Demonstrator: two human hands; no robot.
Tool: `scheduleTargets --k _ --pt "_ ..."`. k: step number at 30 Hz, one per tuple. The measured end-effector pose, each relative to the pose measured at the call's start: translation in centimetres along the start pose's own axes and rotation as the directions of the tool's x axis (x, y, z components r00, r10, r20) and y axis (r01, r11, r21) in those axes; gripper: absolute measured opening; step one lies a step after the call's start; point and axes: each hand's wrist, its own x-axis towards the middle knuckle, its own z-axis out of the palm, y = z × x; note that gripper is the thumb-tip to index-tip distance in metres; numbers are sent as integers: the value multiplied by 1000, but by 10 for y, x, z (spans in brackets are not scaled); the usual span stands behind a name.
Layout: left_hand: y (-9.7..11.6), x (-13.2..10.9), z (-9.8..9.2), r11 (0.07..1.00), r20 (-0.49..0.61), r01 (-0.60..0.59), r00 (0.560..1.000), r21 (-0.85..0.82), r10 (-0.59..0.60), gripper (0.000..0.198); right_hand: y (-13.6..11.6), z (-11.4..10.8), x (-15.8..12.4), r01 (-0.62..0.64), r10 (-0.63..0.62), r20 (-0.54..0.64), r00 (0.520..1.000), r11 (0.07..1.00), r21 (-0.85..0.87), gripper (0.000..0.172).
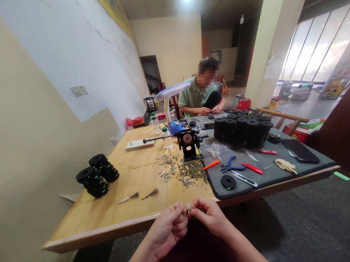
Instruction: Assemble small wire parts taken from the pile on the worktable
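At the table's front edge, my left hand (173, 224) and my right hand (209, 216) meet fingertip to fingertip, both pinched closed. Between them is a tiny dark piece (187, 211), too small to name; I cannot tell which hand bears it or whether a thread is attached. Just beyond my hands, a pile of small brass-and-dark metal pieces (193, 170) is spread on the wood, with small coloured beads (167, 175) beside it. Two small brushes (150, 194) lie to the left. A black foam spool (228, 182) rests flat on the grey mat (217, 190) to the right.
A black crank device (188, 144) stands mid-table before a desk lamp (173, 91). Blue pliers (232, 165), a red marker (252, 168) and a utility knife (244, 178) lie on the mat. Black spools (241, 129) stand behind; others (92, 182) stand left. A co-worker (200, 92) sits opposite.
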Motion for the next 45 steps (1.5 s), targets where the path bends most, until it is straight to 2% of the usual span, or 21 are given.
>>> scheduleTargets --k 3,11,16,23,29,34,39,41,45 --pt "0 -1 2 995 -25 -16 1000 97 19 34 -3 0 0 30 -30 21 999 1000 7 20" --pt "-1 0 4 945 -126 -73 985 318 118 41 -17 3 3 77 -80 -11 997 984 -162 6" --pt "-2 -1 4 937 -120 -88 983 339 136 40 -12 3 4 95 -100 -18 995 977 -189 10" --pt "-4 1 -1 957 -95 -86 989 279 116 37 -4 3 3 69 -75 -41 996 988 -136 10" --pt "-3 1 1 928 -107 -78 986 364 124 40 -9 5 2 33 -34 -32 999 998 -45 9" --pt "-3 2 2 844 -150 -95 967 528 204 41 -12 6 2 -23 22 14 1000 999 39 8" --pt "-5 5 1 702 -144 -140 933 698 330 42 -13 5 3 13 -11 16 1000 996 -86 3" --pt "-5 6 1 636 -123 -167 915 754 385 42 -12 4 4 27 -25 18 1000 990 -142 7" --pt "-3 5 1 546 -88 -171 905 820 416 41 -9 0 5 39 -35 28 999 980 -197 10"
